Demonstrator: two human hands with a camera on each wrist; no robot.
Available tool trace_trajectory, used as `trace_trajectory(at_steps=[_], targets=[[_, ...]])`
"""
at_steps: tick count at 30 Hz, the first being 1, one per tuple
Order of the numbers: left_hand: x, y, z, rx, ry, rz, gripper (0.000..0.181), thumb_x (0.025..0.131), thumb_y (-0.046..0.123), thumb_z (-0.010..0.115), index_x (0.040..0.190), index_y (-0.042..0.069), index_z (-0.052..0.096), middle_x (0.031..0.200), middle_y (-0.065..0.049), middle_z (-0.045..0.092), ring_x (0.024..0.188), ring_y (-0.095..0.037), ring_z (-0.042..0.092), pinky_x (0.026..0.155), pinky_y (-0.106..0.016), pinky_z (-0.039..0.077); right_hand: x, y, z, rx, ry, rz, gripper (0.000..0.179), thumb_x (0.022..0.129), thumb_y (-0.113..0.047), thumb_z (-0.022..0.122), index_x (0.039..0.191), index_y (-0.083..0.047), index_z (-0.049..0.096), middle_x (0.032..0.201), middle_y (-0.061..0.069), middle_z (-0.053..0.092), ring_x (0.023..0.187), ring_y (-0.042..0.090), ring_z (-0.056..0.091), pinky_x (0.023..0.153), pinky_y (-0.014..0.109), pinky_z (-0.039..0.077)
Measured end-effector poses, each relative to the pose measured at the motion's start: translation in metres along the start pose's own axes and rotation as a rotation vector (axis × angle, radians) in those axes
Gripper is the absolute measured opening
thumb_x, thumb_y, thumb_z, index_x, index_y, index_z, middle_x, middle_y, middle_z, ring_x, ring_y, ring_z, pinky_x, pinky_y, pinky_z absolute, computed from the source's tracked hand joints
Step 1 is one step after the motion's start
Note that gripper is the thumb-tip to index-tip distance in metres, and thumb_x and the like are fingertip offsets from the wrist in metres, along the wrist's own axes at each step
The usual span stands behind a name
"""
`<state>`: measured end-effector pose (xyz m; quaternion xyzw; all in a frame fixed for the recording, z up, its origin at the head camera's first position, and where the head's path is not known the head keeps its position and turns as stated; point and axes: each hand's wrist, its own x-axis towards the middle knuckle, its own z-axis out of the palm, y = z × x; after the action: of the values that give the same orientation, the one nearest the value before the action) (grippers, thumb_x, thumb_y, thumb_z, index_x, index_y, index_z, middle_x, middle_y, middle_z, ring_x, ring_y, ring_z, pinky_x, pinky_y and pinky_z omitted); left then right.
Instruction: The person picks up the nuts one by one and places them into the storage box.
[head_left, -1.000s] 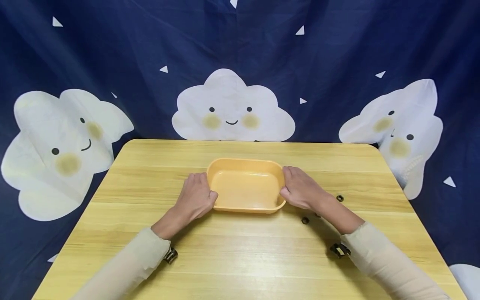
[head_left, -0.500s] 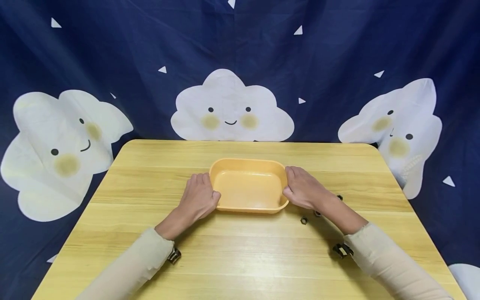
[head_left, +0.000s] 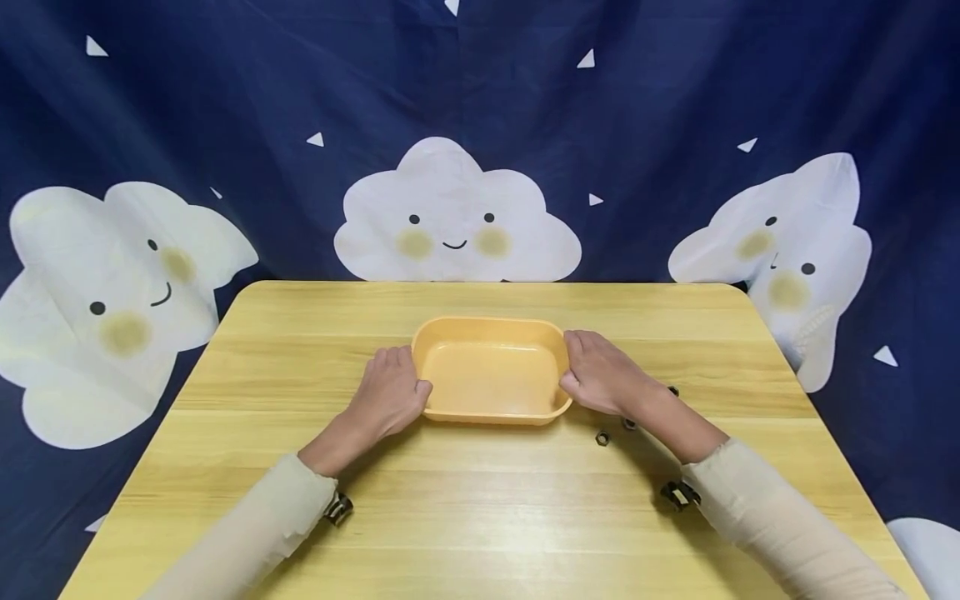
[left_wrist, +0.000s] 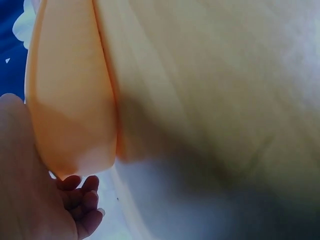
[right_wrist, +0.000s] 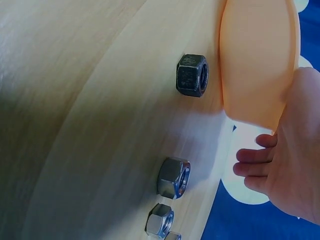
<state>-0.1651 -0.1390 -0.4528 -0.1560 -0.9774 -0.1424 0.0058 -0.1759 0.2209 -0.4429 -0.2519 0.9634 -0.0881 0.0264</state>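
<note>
A yellow-orange plastic tray (head_left: 491,375) with rounded corners sits towards the back middle of the wooden table. My left hand (head_left: 390,387) grips its left end, thumb over the rim. My right hand (head_left: 603,375) holds the right end in the same way. In the left wrist view, curled fingers (left_wrist: 87,200) show under the tray's end. Just right of the tray lies a dark hex nut (head_left: 603,437), seen close up as a black nut (right_wrist: 192,75) in the right wrist view. A silver nut (right_wrist: 173,178) lies below it there.
Another silver nut (right_wrist: 160,220) and part of a smaller one (right_wrist: 173,236) lie further along. In the head view, my right forearm partly covers nuts (head_left: 628,423) on the table (head_left: 480,517). A blue cloud-print curtain (head_left: 645,100) hangs behind the table.
Both hands and the tray have shifted slightly right across the table, closer to the nearest nut. The head view has turned a little, moving the background left. Both hands keep their grip.
</note>
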Motion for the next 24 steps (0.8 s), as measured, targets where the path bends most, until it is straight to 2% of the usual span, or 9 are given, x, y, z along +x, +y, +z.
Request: trace_trajectory(at_steps=[4,11,16,24], targets=[[0.003,-0.004,-0.005,0.020,-0.025,0.013,0.028,0.091,0.025,0.045,0.098,-0.001,0.052,0.093,-0.016,0.052,0.088,-0.034,0.045,0.081,-0.042,0.038,0.000,0.000,0.000,-0.011,-0.013,0.007,0.059,0.094,-0.025,0.040,0.138,0.013,0.042,0.136,0.028,0.054,0.134,0.039,0.051,0.118,0.050,0.038],[0.010,-0.008,-0.012,0.024,-0.050,0.016,0.033,0.093,0.027,0.043,0.103,-0.003,0.053,0.100,-0.016,0.054,0.094,-0.034,0.045,0.087,-0.044,0.038,0.000,0.001,0.002,-0.035,-0.008,-0.001,0.057,0.094,-0.025,0.039,0.136,0.013,0.042,0.137,0.029,0.054,0.137,0.040,0.050,0.120,0.050,0.036],[0.016,-0.010,-0.015,0.022,-0.065,0.005,0.032,0.090,0.030,0.045,0.098,0.000,0.052,0.094,-0.014,0.052,0.091,-0.033,0.045,0.083,-0.043,0.037,0.000,0.001,0.001,-0.043,-0.010,0.000,0.060,0.093,-0.027,0.038,0.138,0.013,0.041,0.139,0.030,0.053,0.139,0.041,0.049,0.122,0.050,0.035],[0.020,-0.013,-0.011,-0.031,-0.079,-0.020,0.025,0.091,0.029,0.050,0.093,0.004,0.052,0.090,-0.011,0.052,0.089,-0.031,0.045,0.080,-0.040,0.034,0.000,0.000,-0.001,-0.049,-0.055,0.016,0.069,0.096,-0.027,0.039,0.150,0.015,0.032,0.153,0.033,0.044,0.149,0.042,0.040,0.127,0.050,0.029]])
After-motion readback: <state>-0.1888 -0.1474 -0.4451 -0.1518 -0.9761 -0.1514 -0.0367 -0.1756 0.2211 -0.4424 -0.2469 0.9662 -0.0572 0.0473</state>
